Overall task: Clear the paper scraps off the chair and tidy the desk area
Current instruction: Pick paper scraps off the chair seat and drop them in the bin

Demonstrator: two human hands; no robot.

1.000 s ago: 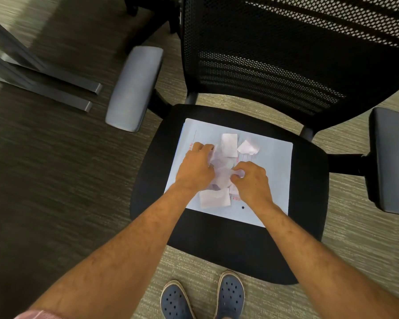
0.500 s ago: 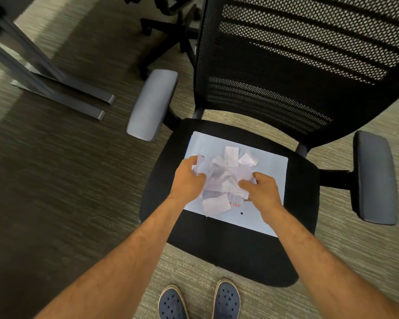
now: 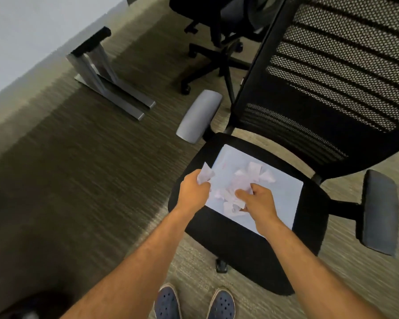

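Observation:
A black mesh office chair [image 3: 228, 245] stands in front of me. On its seat lies a white sheet of paper [image 3: 283, 194] with several torn paper scraps [image 3: 253, 173] heaped on it. My left hand [image 3: 192, 192] is at the sheet's left edge, closed around a few scraps that stick up above the fist. At the near part of the heap, my right hand [image 3: 258, 203] pinches more scraps between thumb and fingers. Some scraps are hidden under my hands.
The chair has grey armrests on the left [image 3: 198, 118] and right [image 3: 380, 212]. A desk [image 3: 32, 35] with metal legs [image 3: 111, 88] stands at the upper left. A second chair's wheeled base [image 3: 217, 61] is behind. Carpet covers the floor; my blue shoes [image 3: 194, 302] are below.
My left hand has drawn back to the sheet's left edge with scraps in it. My right hand has gathered scraps at the near part of the heap. My view has swung left.

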